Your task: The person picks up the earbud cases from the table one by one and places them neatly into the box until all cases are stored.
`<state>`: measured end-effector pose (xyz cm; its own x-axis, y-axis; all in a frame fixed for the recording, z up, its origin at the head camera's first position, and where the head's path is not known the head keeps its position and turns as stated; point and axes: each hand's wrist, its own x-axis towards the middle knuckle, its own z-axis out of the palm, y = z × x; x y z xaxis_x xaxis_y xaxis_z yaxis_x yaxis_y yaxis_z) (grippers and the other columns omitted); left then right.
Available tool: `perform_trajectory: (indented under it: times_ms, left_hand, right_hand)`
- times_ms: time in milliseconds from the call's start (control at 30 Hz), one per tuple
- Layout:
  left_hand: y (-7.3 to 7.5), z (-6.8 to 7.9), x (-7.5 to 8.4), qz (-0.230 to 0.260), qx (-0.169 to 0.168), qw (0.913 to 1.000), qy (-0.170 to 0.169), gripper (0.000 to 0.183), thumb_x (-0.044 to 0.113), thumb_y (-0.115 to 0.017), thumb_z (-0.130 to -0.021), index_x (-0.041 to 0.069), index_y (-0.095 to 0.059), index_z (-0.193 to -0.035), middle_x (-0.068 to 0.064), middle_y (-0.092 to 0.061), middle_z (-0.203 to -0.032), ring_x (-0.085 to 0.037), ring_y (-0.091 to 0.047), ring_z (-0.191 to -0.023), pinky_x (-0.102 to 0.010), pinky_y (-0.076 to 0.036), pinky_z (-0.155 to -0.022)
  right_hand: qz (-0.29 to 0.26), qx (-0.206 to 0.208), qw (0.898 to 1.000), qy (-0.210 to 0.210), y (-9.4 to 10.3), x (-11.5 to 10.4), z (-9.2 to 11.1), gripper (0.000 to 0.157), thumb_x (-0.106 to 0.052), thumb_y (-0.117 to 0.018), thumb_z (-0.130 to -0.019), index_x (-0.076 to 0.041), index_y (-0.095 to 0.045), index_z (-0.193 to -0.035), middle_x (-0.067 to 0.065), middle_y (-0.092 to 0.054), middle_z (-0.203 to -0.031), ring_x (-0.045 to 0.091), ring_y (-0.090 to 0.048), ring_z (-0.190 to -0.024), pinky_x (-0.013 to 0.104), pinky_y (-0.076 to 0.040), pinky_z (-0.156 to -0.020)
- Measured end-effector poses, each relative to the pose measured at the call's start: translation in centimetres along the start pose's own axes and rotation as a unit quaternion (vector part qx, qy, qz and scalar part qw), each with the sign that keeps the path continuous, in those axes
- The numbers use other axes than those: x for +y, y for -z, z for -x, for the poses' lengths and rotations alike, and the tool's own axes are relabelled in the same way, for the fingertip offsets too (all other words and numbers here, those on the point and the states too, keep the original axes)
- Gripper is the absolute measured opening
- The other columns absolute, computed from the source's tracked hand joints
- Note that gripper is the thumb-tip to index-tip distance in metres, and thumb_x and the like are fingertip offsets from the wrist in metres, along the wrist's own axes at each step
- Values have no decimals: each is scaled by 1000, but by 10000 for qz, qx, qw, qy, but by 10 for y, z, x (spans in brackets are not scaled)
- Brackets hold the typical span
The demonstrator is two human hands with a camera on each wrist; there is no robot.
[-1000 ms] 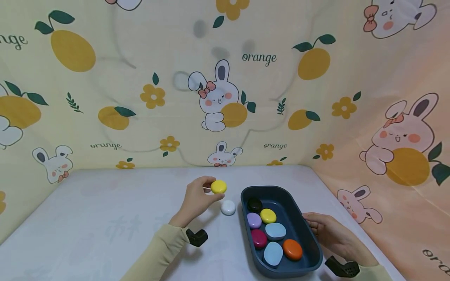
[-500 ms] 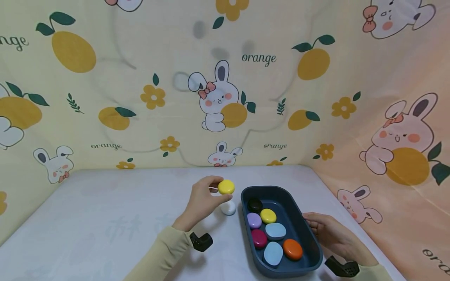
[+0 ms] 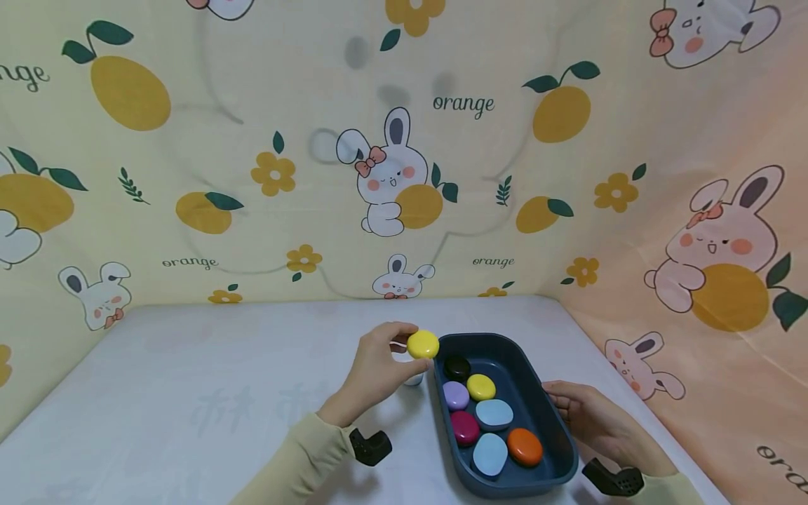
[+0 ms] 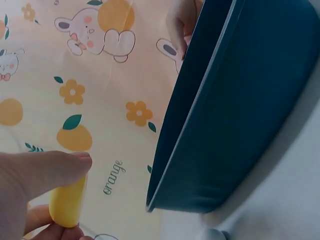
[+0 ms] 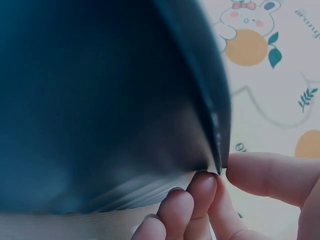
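My left hand (image 3: 385,368) pinches a glossy yellow pebble (image 3: 423,344) between thumb and fingers, just left of the tray's far left corner. In the left wrist view, the yellow pebble (image 4: 69,205) shows edge-on under the thumb. On the table below sits a white pebble (image 3: 414,380), mostly hidden by that hand. My right hand (image 3: 602,424) grips the rim of the dark blue tray (image 3: 558,421) on its right side. The right wrist view shows the thumb (image 5: 265,175) and fingers on opposite sides of the tray's rim (image 5: 215,125).
Inside the tray lie a black pebble (image 3: 457,367), another yellow one, a purple pebble (image 3: 455,395), a crimson pebble (image 3: 465,428), two light blue pebbles and an orange pebble (image 3: 524,447). A white cloth covers the table (image 3: 189,393). Patterned curtains (image 3: 284,210) hang behind and right.
My left hand has moved right with the yellow pebble, from beside the white pebble up to the tray's left rim, now covering most of the white pebble. The right hand and tray stay put.
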<state>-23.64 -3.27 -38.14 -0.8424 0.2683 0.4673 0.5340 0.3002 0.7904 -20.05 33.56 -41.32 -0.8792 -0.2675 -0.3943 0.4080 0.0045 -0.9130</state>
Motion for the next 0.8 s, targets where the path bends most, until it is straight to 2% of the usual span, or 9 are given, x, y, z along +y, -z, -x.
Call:
perform_trajectory:
  times_ms: [200, 433, 633, 800]
  left_hand:
    - [-7, 5, 7, -14, -189, 9995, -249, 47, 16, -86, -78, 3, -65, -118, -1, -64, -112, -16, -59, -98, -34, -55, -84]
    - [-17, 12, 21, 123, -619, 9969, -476, 49, 20, -85, -79, 6, -64, -121, 1, -63, -114, -11, -59, -98, -29, -54, -83]
    - [-26, 19, 30, 228, -925, 9943, -482, 50, 22, -85, -79, 7, -64, -122, 2, -62, -115, -7, -57, -94, -29, -54, -84]
    - [-34, 24, 31, 341, -1141, 9919, -443, 50, 22, -84, -80, 6, -64, -122, 2, -62, -116, -6, -57, -94, -26, -54, -83]
  right_hand:
    - [-37, 68, 10000, 17, 0, 0, 0, 31, -29, -46, -105, -14, -73, -108, 4, -69, -103, 26, -56, -98, 41, -42, -89]
    - [-89, 70, 9999, 23, -1, 0, 0, 32, -28, -45, -105, -14, -73, -107, 5, -69, -102, 25, -57, -97, 41, -42, -90]
    - [-68, 18, 10000, 55, 0, 1, 0, 32, -28, -46, -105, -13, -73, -108, 5, -69, -103, 25, -57, -97, 41, -42, -90]
    - [-61, 88, 9999, 39, 0, 1, 1, 31, -29, -46, -105, -13, -73, -109, 4, -69, -104, 26, -57, -98, 41, -42, -90]
